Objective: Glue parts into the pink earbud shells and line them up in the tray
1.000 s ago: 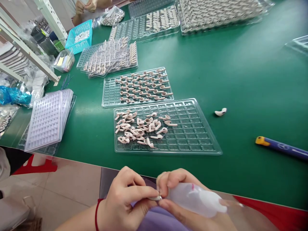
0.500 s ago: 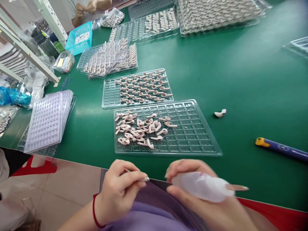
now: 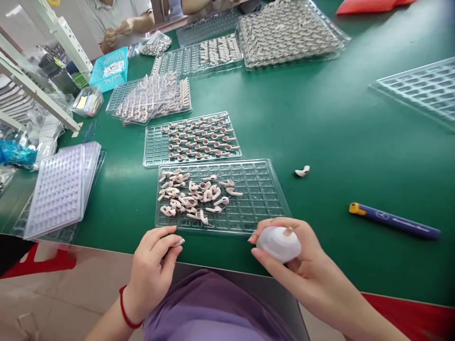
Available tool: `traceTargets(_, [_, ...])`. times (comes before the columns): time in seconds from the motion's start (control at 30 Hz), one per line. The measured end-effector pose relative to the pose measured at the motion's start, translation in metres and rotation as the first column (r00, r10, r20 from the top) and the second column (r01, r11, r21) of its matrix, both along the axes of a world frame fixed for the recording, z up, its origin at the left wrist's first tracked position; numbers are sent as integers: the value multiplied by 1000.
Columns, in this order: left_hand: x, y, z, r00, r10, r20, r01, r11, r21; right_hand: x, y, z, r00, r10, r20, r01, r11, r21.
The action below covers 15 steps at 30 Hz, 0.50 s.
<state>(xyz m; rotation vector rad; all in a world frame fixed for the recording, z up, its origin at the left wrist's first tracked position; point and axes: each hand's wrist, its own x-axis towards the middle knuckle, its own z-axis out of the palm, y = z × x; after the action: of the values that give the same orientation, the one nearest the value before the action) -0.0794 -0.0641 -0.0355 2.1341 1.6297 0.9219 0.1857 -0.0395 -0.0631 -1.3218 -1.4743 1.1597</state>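
Observation:
My left hand [image 3: 153, 265] is at the table's front edge, its thumb and fingers pinching a small whitish earbud part [image 3: 178, 243]. A soft translucent squeeze bottle [image 3: 277, 246] is gripped in my right hand [image 3: 302, 255], its narrow tip turned up toward me. Just beyond both hands lies a clear blister tray [image 3: 263, 199], with loose white earbud shells [image 3: 186, 201] heaped on its left side. Most of the part in my left fingers is covered by them. A single earbud shell [image 3: 302, 171] rests on the green table right of the tray.
A blue pen-like cutter with a yellow end [image 3: 394, 220] lies at right. Behind are a tray of rowed shells [image 3: 199, 137], stacked filled trays [image 3: 284, 38] and a blue basket [image 3: 106, 83]. White trays [image 3: 57, 189] stand left. A co-worker's hands [image 3: 119, 32] are across the table.
My hands have parted: the left moved left with the earbud part, the right moved right with the bottle and tipped its nozzle upward. The view has shifted slightly right.

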Motion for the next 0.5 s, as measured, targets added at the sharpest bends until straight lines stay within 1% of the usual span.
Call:
traceTargets(0.1, [5, -6, 1, 989, 2, 149, 15, 993, -114, -9, -12, -5, 991, 16, -131, -17, 1000, -7])
traceTargets(0.17, [9, -10, 0, 978, -11, 209, 51, 981, -187, -17, -22, -6, 987, -5, -161, -3, 999, -51])
traceTargets(0.23, [13, -13, -2, 978, -15, 210, 59, 977, -203, -23, -33, -7, 992, -70, -105, 61, 994, -89])
traceTargets(0.3, [15, -13, -5, 983, -12, 185, 47, 982, -184, -26, -40, -7, 994, -107, -15, 105, 992, -68])
traceTargets(0.37, [16, -13, -8, 987, -12, 159, 39, 986, -164, -27, -44, -8, 994, -102, 43, 102, 995, -12])
traceTargets(0.5, [16, -12, -12, 993, -20, 115, 36, 990, -134, -22, -48, -12, 993, -77, 85, 68, 992, 107])
